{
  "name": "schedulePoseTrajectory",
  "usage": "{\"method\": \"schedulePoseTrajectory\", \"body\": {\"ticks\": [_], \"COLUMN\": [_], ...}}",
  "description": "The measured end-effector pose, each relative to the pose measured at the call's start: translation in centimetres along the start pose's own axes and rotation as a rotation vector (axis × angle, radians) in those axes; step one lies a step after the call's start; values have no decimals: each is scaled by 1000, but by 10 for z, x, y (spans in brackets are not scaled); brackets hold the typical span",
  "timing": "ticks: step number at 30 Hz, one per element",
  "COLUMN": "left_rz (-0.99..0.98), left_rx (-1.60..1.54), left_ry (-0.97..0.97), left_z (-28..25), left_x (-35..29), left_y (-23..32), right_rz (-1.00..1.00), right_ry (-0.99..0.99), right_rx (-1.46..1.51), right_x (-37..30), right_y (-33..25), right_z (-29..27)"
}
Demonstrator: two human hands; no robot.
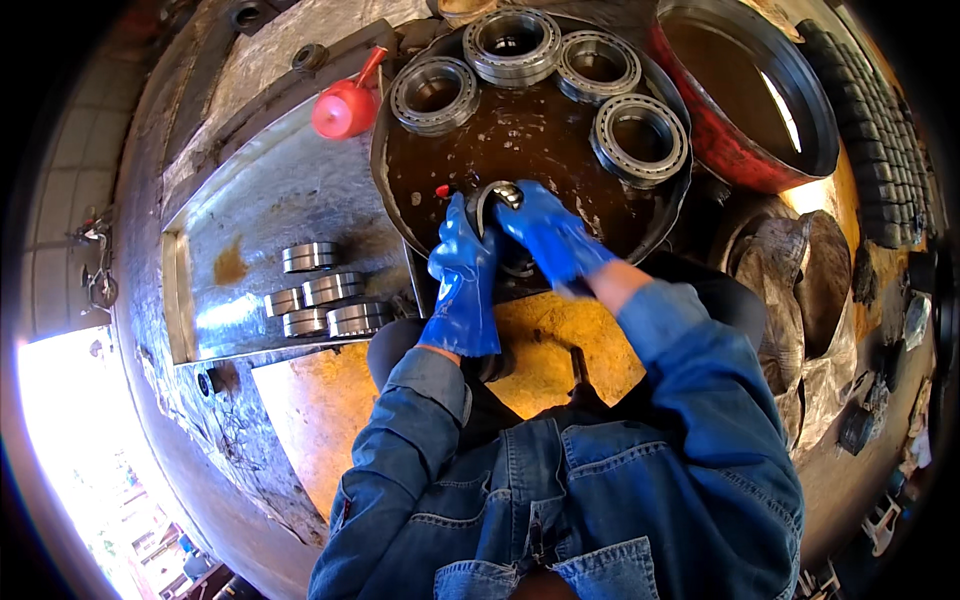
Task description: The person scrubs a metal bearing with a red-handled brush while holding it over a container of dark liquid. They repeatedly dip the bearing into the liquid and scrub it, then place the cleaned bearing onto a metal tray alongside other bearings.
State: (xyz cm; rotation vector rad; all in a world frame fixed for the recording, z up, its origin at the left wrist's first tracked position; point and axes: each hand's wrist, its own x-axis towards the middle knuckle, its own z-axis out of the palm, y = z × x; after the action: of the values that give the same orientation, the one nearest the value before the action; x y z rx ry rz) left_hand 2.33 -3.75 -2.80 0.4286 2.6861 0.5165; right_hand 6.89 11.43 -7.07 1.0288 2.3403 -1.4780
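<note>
Over the near part of a round basin (384, 195) of dark brown liquid, I hold a metal roller bearing (484, 203) in blue rubber gloves. My left hand (464, 270) is closed on its left side, thumb and fingers pointing away from me. My right hand (548, 232) is closed on its right side, where shiny metal shows beside the fingertips. Part of the bearing is hidden by the gloves. A small red tip (444, 190) shows just beyond my left fingers; I cannot make out what it belongs to. Larger bearings (513, 46) sit along the basin's far rim.
Left of the basin lies a metal tray (290, 185) with several smaller bearings (332, 289) near its front and a red plastic ladle (345, 108) at its far edge. A red drum (700, 135) of brown liquid stands at far right. Crumpled sheeting (785, 300) lies to the right.
</note>
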Motion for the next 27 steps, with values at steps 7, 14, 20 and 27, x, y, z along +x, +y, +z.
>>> {"method": "schedulePoseTrajectory", "body": {"ticks": [7, 14, 20, 27], "left_rz": [-21, 50, 11, 72], "left_rx": [11, -94, -19, -60], "left_ry": [-8, 127, 5, 88], "left_z": [-6, -7, -4, 6], "left_x": [-4, -11, 1, -1], "left_y": [8, -25, 5, -11], "right_rz": [-146, 144, -213, -108], "right_ry": [-257, 39, -258, 367], "right_rx": [368, -49, 302, 204], "right_x": [35, -65, 32, -49], "right_y": [9, -24, -1, 12], "right_z": [5, 20, -8, 44]}}
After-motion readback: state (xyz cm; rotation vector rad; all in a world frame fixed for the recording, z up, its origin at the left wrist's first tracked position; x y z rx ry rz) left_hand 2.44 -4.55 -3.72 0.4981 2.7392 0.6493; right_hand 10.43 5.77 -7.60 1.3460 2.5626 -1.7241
